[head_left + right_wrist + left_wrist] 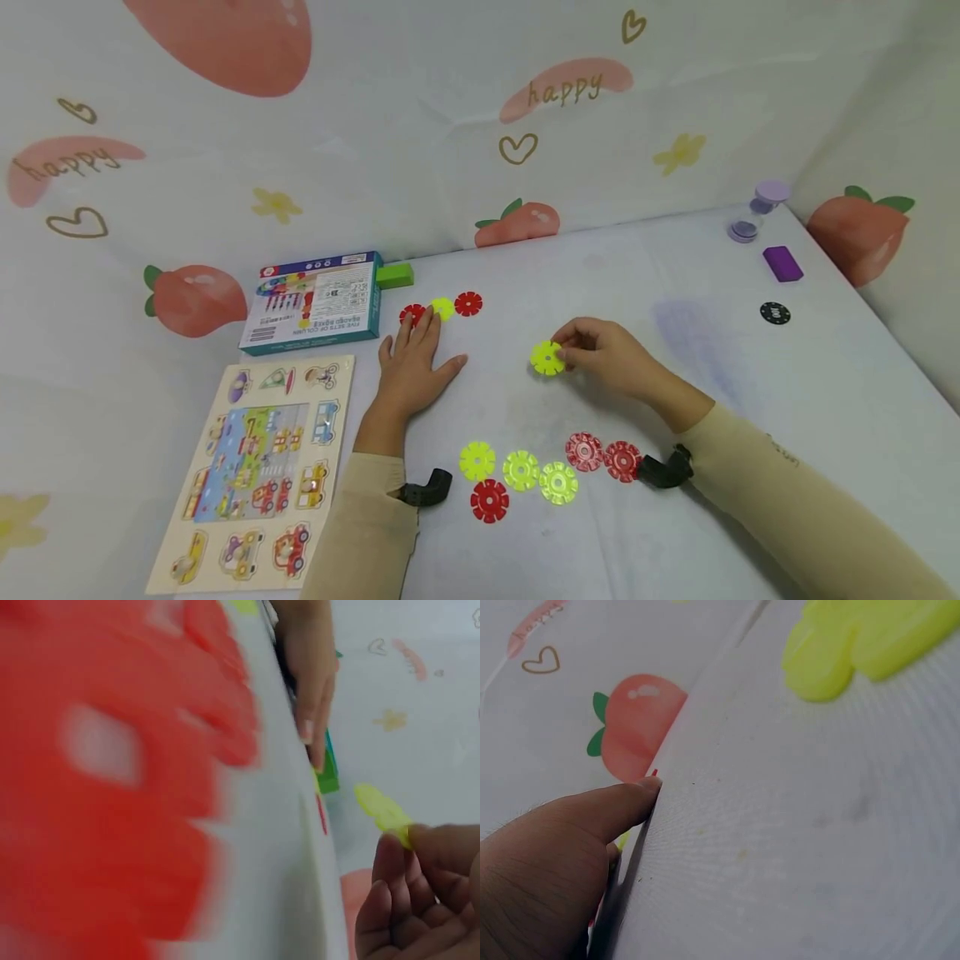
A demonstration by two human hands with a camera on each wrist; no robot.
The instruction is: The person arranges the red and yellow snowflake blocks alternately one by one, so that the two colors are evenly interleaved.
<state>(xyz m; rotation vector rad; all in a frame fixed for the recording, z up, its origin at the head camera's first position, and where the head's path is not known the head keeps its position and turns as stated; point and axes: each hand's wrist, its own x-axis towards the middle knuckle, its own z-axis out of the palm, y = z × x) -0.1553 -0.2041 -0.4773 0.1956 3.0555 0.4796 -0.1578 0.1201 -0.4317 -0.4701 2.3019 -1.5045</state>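
My right hand (607,358) pinches a yellow notched plastic disc (541,353) by its edge, over the middle of the table. In the right wrist view the thumb and fingertips meet on this disc (379,806). My left hand (412,371) lies palm down with its fingers spread, fingertips on a red notched disc (411,310) and at the edge of a yellow disc (444,306) beside it. Another red disc (468,297) ends that back row. Nearer me lie three yellow discs (515,467) and three red discs (577,454), some of them side by side.
To the left are a teal toy box (345,304), a green block (396,276) and a wooden vehicle puzzle board (341,383). At the right stand an hourglass (771,193), a purple block (783,264) and a black round chip (775,313). A printed cloth (420,183) hangs behind the table.
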